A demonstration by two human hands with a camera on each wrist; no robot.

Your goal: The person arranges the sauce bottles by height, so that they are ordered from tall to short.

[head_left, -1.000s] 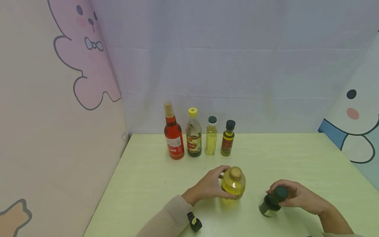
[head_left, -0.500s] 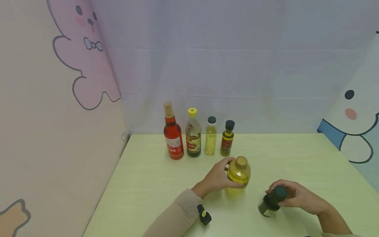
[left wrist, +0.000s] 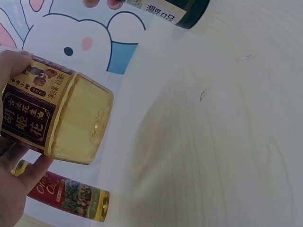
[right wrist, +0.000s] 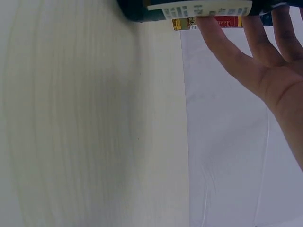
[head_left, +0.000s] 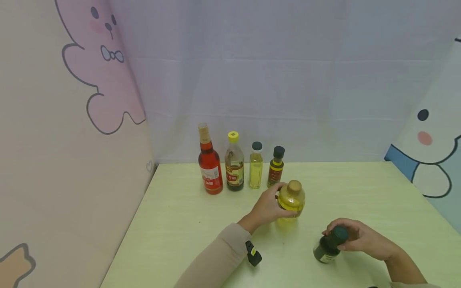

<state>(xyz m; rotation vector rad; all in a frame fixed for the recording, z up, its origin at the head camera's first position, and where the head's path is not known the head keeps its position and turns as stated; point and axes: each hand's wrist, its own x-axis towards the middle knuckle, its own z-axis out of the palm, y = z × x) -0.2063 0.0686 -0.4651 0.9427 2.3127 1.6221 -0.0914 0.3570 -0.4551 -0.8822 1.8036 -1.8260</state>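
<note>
My left hand [head_left: 266,207] grips a squat clear bottle of yellow cooking oil [head_left: 291,200] with a gold cap, fingers and thumb round its sides. In the left wrist view this oil bottle [left wrist: 83,125] shows a brown label, its base facing the table. Further right and nearer me, a small dark bottle [head_left: 325,249] with a green cap leans a little, held near its neck by my right hand [head_left: 365,239]. The right wrist view shows only part of the dark bottle [right wrist: 203,9] and its pale label, with fingers against it.
A row of bottles stands toward the back: red vinegar [head_left: 211,172], a yellow-capped dark sauce [head_left: 235,172], a slim pale-oil bottle [head_left: 256,170] and a small olive oil bottle [head_left: 275,170]. The olive oil is just behind my left hand. A curtain [head_left: 273,80] hangs behind the table.
My left hand has carried the oil bottle away from me and slightly right, nearer the back row. The right hand and dark bottle have hardly moved.
</note>
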